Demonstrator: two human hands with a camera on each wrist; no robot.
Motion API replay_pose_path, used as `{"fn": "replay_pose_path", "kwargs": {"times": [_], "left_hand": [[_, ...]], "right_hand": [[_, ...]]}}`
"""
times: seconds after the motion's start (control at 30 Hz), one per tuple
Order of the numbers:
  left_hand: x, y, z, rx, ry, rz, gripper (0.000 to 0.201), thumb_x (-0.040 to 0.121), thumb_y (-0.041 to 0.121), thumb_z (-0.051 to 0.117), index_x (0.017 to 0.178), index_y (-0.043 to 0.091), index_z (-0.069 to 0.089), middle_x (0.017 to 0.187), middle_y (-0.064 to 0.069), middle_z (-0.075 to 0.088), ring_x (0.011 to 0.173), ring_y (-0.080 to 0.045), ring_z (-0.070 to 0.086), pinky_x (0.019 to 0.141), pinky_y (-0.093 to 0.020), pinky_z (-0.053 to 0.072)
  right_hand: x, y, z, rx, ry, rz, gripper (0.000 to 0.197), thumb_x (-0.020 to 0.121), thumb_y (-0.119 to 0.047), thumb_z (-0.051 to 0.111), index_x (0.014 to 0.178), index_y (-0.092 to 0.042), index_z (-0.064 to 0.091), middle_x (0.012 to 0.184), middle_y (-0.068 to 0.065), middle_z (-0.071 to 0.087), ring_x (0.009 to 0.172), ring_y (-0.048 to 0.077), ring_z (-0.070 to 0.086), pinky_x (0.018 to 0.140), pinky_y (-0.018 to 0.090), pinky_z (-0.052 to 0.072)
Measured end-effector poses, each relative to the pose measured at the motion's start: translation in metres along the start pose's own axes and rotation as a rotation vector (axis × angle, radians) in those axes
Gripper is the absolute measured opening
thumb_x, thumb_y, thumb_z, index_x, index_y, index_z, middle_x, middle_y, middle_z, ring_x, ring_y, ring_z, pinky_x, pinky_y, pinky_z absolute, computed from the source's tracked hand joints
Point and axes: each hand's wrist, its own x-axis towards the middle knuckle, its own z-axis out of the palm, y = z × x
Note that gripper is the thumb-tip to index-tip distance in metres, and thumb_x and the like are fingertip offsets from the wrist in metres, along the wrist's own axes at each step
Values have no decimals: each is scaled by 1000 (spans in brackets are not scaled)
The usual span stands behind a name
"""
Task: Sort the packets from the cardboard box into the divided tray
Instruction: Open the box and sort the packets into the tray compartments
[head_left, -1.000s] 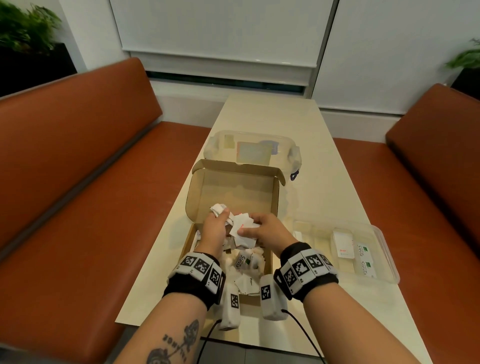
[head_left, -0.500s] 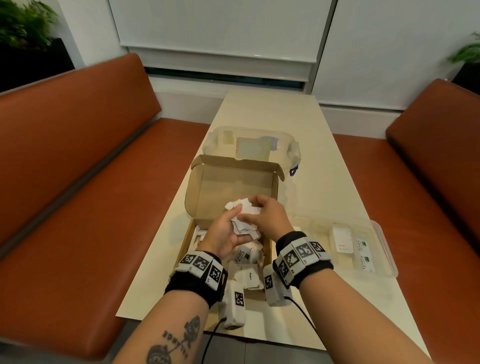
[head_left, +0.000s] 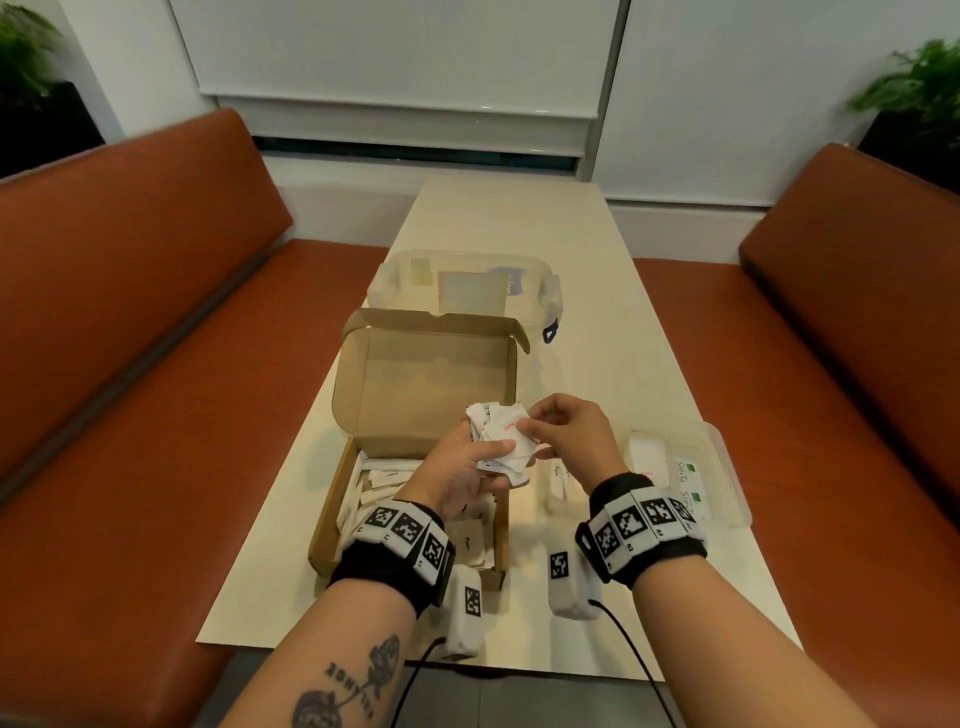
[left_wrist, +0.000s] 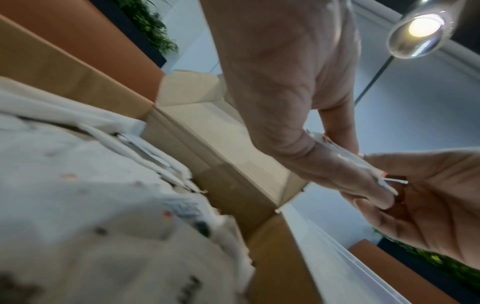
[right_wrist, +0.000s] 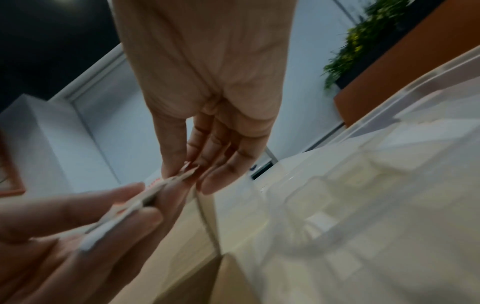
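Note:
The open cardboard box (head_left: 326, 512) sits near the table's front edge with loose white packets (head_left: 382, 480) in it. My left hand (head_left: 488, 457) holds a small bundle of white packets (head_left: 501, 428) above the box's right side, thumb on top. My right hand (head_left: 535, 431) pinches the edge of the top packet, which has red print. In the right wrist view the right hand (right_wrist: 187, 170) pinches that packet (right_wrist: 155, 186) between thumb and fingers. The clear divided tray (head_left: 727, 467) lies to the right and holds Stevia packets (head_left: 685, 470) and a white packet (head_left: 647, 452).
A clear lidded plastic container (head_left: 467, 286) stands behind the box's raised lid (head_left: 431, 374). Orange bench seats (head_left: 130, 415) flank the narrow cream table (head_left: 597, 364). Cables hang from both wrist units over the table's front edge.
Both hands have risen out of the box with the bundle of packets and drifted right, over the box's right edge. The right hand now pinches the top packet.

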Motion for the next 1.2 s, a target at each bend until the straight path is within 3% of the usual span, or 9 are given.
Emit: {"fn": "replay_pose_path", "kwargs": {"times": [0.13, 0.3, 0.47, 0.63, 0.73, 0.83, 0.97, 1.07, 1.2], "left_hand": [[12, -7, 28, 22, -38, -20, 42, 89, -1, 58, 128, 8, 48, 121, -19, 63, 93, -28, 68, 62, -33, 60], [28, -22, 62, 53, -65, -44, 34, 90, -1, 57, 121, 10, 51, 118, -21, 63, 90, -29, 67, 66, -36, 61], [39, -33, 86, 44, -49, -55, 28, 89, -1, 57, 114, 13, 54, 111, -17, 66, 86, -27, 69, 63, -35, 60], [46, -42, 99, 19, -14, -57, 33, 90, -4, 55, 120, 10, 51, 122, -20, 61, 106, -38, 62, 70, -39, 60], [49, -48, 98, -12, 43, -9, 37, 91, -3, 54, 125, 8, 49, 121, -20, 61, 99, -33, 65, 71, -39, 59], [53, -51, 94, -62, 143, 31, 38, 91, -2, 54, 127, 9, 47, 123, -18, 59, 106, -34, 62, 72, -40, 58], [54, -53, 93, -59, 156, 51, 37, 91, -2, 54, 126, 9, 48, 123, -17, 58, 108, -32, 60, 69, -35, 59], [53, -54, 93, -32, 119, 63, 37, 92, -2, 53, 127, 8, 49, 121, -18, 60, 101, -29, 62, 67, -32, 58], [53, -55, 91, 1, 99, 66, 33, 92, -2, 53, 122, 9, 49, 116, -17, 61, 97, -28, 63, 69, -35, 58]], "right_hand": [[-5, 6, -32, 99, 31, 54, 9, 81, -3, 69, 80, -5, 60, 74, 6, 66, 69, 20, 65, 64, 36, 57], [-9, 18, -67, 124, 93, 85, 12, 82, 0, 67, 76, -6, 58, 73, 8, 65, 62, 19, 62, 53, 26, 55], [-6, 28, -92, 126, 171, 106, 13, 85, -1, 64, 76, -8, 56, 76, 8, 65, 69, 19, 62, 65, 30, 54], [-2, 34, -114, 173, 261, 126, 2, 90, -4, 58, 89, -5, 56, 86, 14, 68, 72, 20, 66, 68, 29, 56], [3, 36, -127, 165, 284, 138, 6, 91, 0, 53, 91, -6, 56, 93, 17, 66, 75, 23, 63, 69, 33, 59], [13, 42, -139, -106, 282, 121, 16, 88, 5, 49, 91, -8, 59, 92, 15, 60, 78, 25, 60, 62, 31, 59], [25, 53, -143, -646, 121, 64, 21, 82, 2, 54, 96, -12, 61, 82, 3, 62, 73, 16, 56, 65, 25, 46], [34, 55, -137, -866, -13, 68, 18, 78, 1, 59, 91, -9, 65, 85, 2, 64, 79, 16, 57, 70, 26, 50], [41, 50, -126, -1036, -179, 66, 19, 75, 1, 62, 84, -14, 70, 86, 0, 66, 83, 18, 61, 65, 20, 45]]}}
